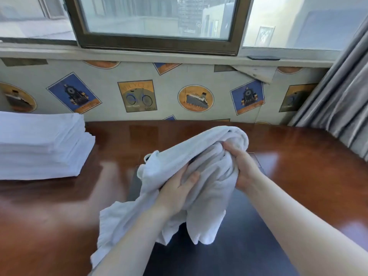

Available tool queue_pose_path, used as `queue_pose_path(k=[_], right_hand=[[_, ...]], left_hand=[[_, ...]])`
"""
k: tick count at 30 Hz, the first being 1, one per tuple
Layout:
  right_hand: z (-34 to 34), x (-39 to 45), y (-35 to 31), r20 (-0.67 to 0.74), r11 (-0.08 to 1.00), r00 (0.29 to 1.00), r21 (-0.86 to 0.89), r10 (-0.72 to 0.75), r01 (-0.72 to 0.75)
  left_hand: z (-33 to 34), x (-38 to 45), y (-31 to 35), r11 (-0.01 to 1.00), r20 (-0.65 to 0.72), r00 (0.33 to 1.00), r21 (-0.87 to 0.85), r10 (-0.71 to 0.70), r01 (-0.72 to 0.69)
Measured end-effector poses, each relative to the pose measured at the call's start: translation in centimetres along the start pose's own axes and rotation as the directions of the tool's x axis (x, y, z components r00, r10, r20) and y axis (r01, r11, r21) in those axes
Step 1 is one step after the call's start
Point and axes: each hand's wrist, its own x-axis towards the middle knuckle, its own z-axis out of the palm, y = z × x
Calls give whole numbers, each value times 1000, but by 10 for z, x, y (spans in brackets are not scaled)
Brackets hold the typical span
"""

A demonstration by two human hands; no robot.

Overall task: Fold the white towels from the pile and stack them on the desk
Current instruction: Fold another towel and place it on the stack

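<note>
A crumpled white towel (pixel 207 154) hangs bunched in the air above the middle of the desk (pixel 298 166). My left hand (pixel 177 188) grips it from below, fingers curled into the cloth. Further right, my right hand (pixel 242 166) grips the bunched upper part. Loose ends of the towel droop towards the desk's front edge and over my left forearm. A stack of folded white towels (pixel 39 144) sits on the desk at the far left.
The glossy reddish-brown desk has a dark inset pad (pixel 239 246) in the centre front. A papered wall (pixel 159 92) with picture prints and a window (pixel 157 22) stand behind it. Grey curtains (pixel 342 100) hang at the right.
</note>
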Motion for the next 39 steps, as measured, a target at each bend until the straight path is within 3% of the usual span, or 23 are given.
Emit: queue_pose_path(k=[1,3,6,9,11,13,14,15,16,17,18,19,20,21,23,25,28,30,32,34,36,38,39], right_hand=[[-25,0,-29,-5,997,997,-14,-81,81],[-70,-2,-71,-74,973,970,-5,-232,233],[-157,-9,-102,-354,953,900,63,-256,296],[-232,-13,-68,-570,992,821,114,16,60],[-265,-11,-27,-712,987,690,29,132,-159],[-278,-8,15,-853,956,505,-23,135,-294],[-276,-6,31,-901,934,429,-97,64,-344],[-266,-5,42,-903,887,423,-253,-74,-385],[-257,-3,52,-841,788,483,-463,-244,-407],[-248,-1,59,-712,619,557,-680,-428,-393],[-243,3,64,-519,381,639,-854,-568,-354],[-239,11,65,-318,136,724,-944,-612,-300],[-236,20,60,-165,-50,810,-971,-563,-233],[-232,30,55,-81,-164,885,-971,-459,-173],[-227,48,47,-33,-278,972,-956,-231,-98],[-215,67,45,107,-401,990,-914,-87,63],[-193,95,52,326,-539,934,-766,145,351],[-180,108,52,298,-511,925,-771,237,380],[-168,114,45,228,-409,926,-846,302,342],[-162,122,21,121,-328,929,-913,350,242],[-163,139,-23,-86,-282,887,-958,453,52],[-172,157,-74,-256,-60,875,-965,410,-254],[-180,167,-101,-330,165,905,-910,269,-381]], left_hand=[[16,15,1,987,-20,1000,157,-9,12],[40,39,-1,863,-39,999,504,-32,48],[85,75,-3,665,-41,996,742,-80,84],[118,78,-18,603,-73,959,764,-273,230],[137,67,-35,568,-87,894,744,-440,352],[152,52,-49,523,-52,813,742,-580,420],[159,45,-57,490,-16,770,763,-638,422],[164,39,-63,446,16,735,804,-678,394],[168,32,-69,390,21,707,846,-707,364],[169,27,-74,349,-2,708,869,-706,351],[169,23,-80,332,-41,732,873,-680,358],[167,20,-85,338,-85,767,862,-636,377],[165,19,-89,356,-135,804,845,-579,399],[161,19,-93,373,-188,830,826,-525,423],[153,20,-98,409,-274,852,785,-446,466],[147,25,-101,457,-308,852,739,-424,495],[140,41,-94,594,-352,868,634,-349,496],[129,58,-88,663,-355,889,595,-289,453],[116,74,-83,679,-255,906,600,-338,422],[104,87,-82,667,-191,885,594,-425,449],[98,99,-81,705,-200,883,538,-425,462],[101,112,-74,761,-221,888,458,-403,459],[105,122,-70,788,-218,895,424,-389,446]])
